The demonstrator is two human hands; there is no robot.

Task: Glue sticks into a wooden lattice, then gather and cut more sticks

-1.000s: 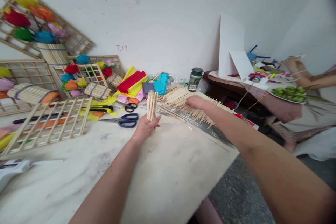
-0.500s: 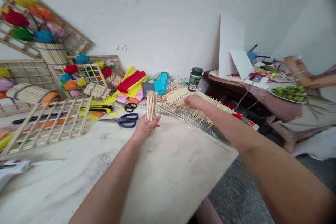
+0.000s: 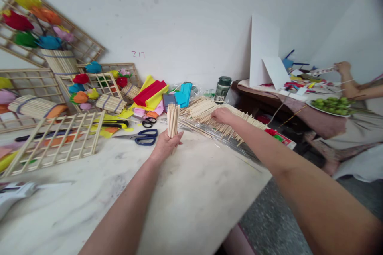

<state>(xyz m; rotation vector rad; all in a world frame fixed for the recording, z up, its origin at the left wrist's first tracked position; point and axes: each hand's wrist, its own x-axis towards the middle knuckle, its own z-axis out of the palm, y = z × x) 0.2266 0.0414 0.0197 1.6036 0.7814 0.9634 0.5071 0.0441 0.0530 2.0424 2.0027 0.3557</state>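
Note:
My left hand (image 3: 165, 143) is wrapped round an upright bundle of thin wooden sticks (image 3: 172, 121) above the marble-patterned tabletop. Over to the right, my right hand (image 3: 222, 115) reaches onto a wide pile of loose wooden sticks (image 3: 200, 110). Its fingers are curled down at the pile, and what lies between the fingertips is hidden. Blue-handled scissors (image 3: 146, 137) lie just left of my left hand, with black-handled scissors (image 3: 149, 122) behind them.
A stick lattice (image 3: 60, 141) lies at left, near a white glue gun (image 3: 18, 193). Stick vases with paper flowers (image 3: 49, 42) stand behind. Coloured paper (image 3: 151, 93) and a green bottle (image 3: 223, 88) are by the wall. At right, another person's hand (image 3: 342, 67) is above a plate of green fruit (image 3: 330, 107).
My two hands stay almost where they were. The other person's hand at far right has moved right and now holds a white strip-like object.

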